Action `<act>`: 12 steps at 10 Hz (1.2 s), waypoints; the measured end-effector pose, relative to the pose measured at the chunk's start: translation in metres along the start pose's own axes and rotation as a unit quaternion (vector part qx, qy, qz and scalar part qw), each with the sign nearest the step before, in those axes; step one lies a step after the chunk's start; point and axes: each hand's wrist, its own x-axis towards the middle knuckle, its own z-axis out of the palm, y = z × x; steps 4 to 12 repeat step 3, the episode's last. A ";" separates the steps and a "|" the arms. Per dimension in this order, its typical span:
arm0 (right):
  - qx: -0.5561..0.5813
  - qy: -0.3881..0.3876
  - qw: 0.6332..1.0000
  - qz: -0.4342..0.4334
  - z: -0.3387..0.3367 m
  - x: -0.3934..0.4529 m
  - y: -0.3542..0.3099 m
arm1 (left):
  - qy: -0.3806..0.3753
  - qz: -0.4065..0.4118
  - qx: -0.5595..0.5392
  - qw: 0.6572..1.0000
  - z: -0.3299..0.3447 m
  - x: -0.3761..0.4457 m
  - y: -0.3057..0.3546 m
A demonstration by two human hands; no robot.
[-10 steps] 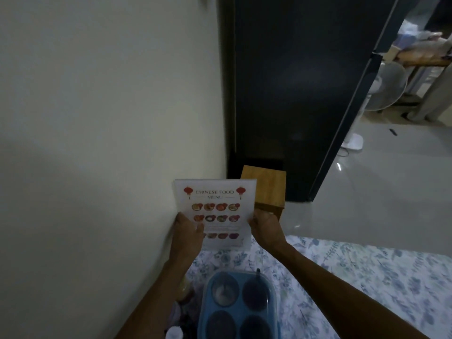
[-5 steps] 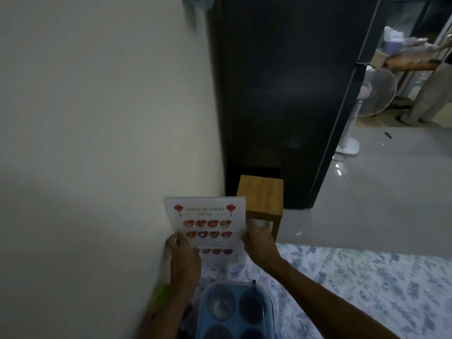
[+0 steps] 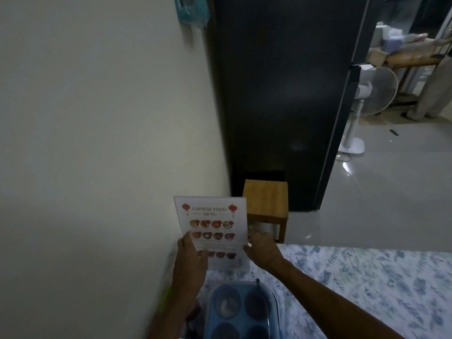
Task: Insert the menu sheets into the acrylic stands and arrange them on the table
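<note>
Nearest the camera, a blue tray (image 3: 274,302) with round cups is sitting on the surface (image 3: 367,289), which is wearing a pale blue floral cloth. Just past it both hands are holding up the menu stand (image 3: 211,216), upright and facing the camera, right by the cream wall (image 3: 97,143) at the far left corner of the surface. The left hand (image 3: 192,260) is gripping the lower left edge, thumb lying over the front; the right hand (image 3: 263,248) is pinching the lower right edge, so both grips are closed on it. The sheet is looking white with "CHINESE FOOD MENU" up top between two red lanterns, then rows of little round dish photos, four across, and some fine text too small to read. A clear edge is showing around the paper, so it's looking like the sheet is already inside the acrylic; can't tell if the base is touching the cloth, since the bottom is blurry. Behind it a small wooden stool (image 3: 265,198) is standing on the glossy floor, then a tall black fridge (image 3: 281,94), and way off right a white standing fan (image 3: 376,91).
</note>
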 end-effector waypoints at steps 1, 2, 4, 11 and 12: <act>-0.019 0.009 1.000 -0.013 -0.012 -0.016 -0.002 | 0.007 0.020 0.001 1.000 -0.008 -0.012 0.013; -0.025 0.051 0.998 -0.018 -0.038 -0.040 -0.008 | 0.006 0.042 0.001 0.999 -0.015 -0.028 0.037; 0.011 0.086 0.996 -0.021 -0.068 -0.067 -0.011 | 0.022 0.089 0.012 0.996 -0.017 -0.052 0.067; 0.011 0.086 0.996 -0.021 -0.068 -0.067 -0.011 | 0.022 0.089 0.012 0.996 -0.017 -0.052 0.067; 0.011 0.086 0.996 -0.021 -0.068 -0.067 -0.011 | 0.022 0.089 0.012 0.996 -0.017 -0.052 0.067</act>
